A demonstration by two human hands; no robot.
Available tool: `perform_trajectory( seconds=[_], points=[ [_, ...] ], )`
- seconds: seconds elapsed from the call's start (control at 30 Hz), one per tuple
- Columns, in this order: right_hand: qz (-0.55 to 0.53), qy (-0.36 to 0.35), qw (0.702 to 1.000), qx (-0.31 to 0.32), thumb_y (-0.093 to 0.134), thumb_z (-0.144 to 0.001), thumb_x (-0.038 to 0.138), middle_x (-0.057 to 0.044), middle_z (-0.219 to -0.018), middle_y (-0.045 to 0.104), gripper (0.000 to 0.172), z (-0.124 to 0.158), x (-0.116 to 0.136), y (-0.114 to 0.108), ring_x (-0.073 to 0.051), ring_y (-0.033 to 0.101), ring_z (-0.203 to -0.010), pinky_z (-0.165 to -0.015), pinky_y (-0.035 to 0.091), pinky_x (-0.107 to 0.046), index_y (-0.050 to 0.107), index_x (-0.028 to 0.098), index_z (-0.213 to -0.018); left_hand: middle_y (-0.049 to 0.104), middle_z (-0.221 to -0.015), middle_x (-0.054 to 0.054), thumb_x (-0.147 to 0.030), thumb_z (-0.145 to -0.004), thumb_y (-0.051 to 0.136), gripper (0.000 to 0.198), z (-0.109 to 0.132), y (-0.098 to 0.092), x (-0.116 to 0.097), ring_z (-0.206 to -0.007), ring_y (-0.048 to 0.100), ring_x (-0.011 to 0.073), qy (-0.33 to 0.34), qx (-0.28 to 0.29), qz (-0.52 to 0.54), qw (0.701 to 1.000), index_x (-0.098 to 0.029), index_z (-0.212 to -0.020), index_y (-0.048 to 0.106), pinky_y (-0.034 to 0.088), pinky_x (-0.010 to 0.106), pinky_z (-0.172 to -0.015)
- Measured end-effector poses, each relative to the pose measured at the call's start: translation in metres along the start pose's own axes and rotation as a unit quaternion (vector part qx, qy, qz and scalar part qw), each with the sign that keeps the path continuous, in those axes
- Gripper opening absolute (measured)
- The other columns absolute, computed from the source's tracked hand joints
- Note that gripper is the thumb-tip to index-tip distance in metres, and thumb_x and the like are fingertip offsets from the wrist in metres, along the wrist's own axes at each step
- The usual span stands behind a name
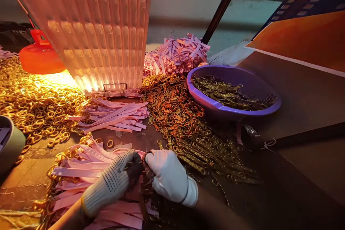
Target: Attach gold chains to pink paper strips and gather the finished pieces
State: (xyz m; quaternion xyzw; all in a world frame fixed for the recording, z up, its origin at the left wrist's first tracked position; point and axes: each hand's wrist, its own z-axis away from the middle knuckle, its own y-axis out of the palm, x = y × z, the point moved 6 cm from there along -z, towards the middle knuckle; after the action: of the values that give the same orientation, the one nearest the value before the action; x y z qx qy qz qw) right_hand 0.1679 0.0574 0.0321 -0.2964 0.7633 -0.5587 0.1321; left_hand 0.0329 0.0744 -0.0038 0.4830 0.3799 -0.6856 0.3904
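Both hands meet low over the bench (153,138). Left hand (115,174), dotted knit glove, fingers curled tight; right hand (167,176), plain white glove, thumb and fingers likewise closed. A pink strap (140,152) shows at the fingertips, apparently pinched by both; any small metal part there is lost in dark, blurred glove tips. Beneath and left of them, a bundle of pink straps (68,171), gold rings (61,156) along its left edge. Upper right: heaped gold clasps (175,115), spreading beside the purple basin (194,91). Handling, by judgement: strap light, limp, flat, hard to crush, prone to fold or twist; best taken flat between thumb and forefinger, close to the end. Rings look rigid and smooth, likely slippery through cloth; grip the rim, not the strap's slack middle.
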Motion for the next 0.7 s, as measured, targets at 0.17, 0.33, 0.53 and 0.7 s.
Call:
perform_trajectory(
  seconds=[0.17, 0.33, 0.53, 0.7],
  points=[
    [0.047, 0.02, 0.991, -0.125, 0.046, -0.087, 0.018, -0.01, -0.073, 0.058, 0.014, 0.006, 0.015, 0.003, -0.022, 0.049, -0.065, -0.057, 0.028, -0.033, 0.06, 0.017, -0.083, 0.061, -0.077, 0.002, -0.034, -0.085, 0.066, 0.017, 0.002, 0.002, 0.012, -0.06, 0.053, 0.0103, -0.083, 0.02, 0.202, 0.976, -0.018, -0.09, 0.064, 0.044, 0.017, -0.053],
    [-0.257, 0.069, 0.964, -0.018, 0.048, -0.097, 0.03, -0.004, -0.075, 0.064, 0.019, 0.001, 0.0, 0.009, -0.017, 0.054, -0.065, -0.058, 0.037, -0.026, 0.062, 0.018, -0.09, 0.067, -0.085, 0.007, -0.026, -0.073, 0.077, 0.018, -0.003, -0.011, 0.004, -0.074, 0.06, 0.0145, -0.041, -0.005, 0.141, 0.989, -0.016, -0.087, 0.071, 0.051, 0.021, -0.068],
    [-0.304, 0.191, 0.932, -0.048, 0.05, -0.094, 0.021, -0.004, -0.074, 0.063, 0.015, -0.007, -0.042, 0.012, -0.016, 0.055, -0.067, -0.064, 0.04, -0.024, 0.063, 0.018, -0.086, 0.066, -0.069, 0.008, -0.028, -0.089, 0.048, 0.027, -0.083, -0.049, -0.029, -0.059, 0.056, 0.0177, 0.066, -0.001, -0.299, 0.952, -0.014, -0.085, 0.07, 0.044, 0.028, -0.056],
    [-0.257, 0.18, 0.946, -0.076, 0.05, -0.084, 0.009, -0.004, -0.074, 0.064, 0.02, -0.005, -0.049, 0.031, -0.018, 0.056, -0.071, -0.067, 0.043, -0.025, 0.066, 0.02, -0.091, 0.068, -0.107, 0.015, -0.008, -0.088, 0.045, 0.029, -0.147, -0.061, -0.041, -0.092, 0.062, 0.0278, 0.142, -0.056, -0.427, 0.891, -0.012, -0.1, 0.071, 0.044, 0.038, -0.085]
  ],
)
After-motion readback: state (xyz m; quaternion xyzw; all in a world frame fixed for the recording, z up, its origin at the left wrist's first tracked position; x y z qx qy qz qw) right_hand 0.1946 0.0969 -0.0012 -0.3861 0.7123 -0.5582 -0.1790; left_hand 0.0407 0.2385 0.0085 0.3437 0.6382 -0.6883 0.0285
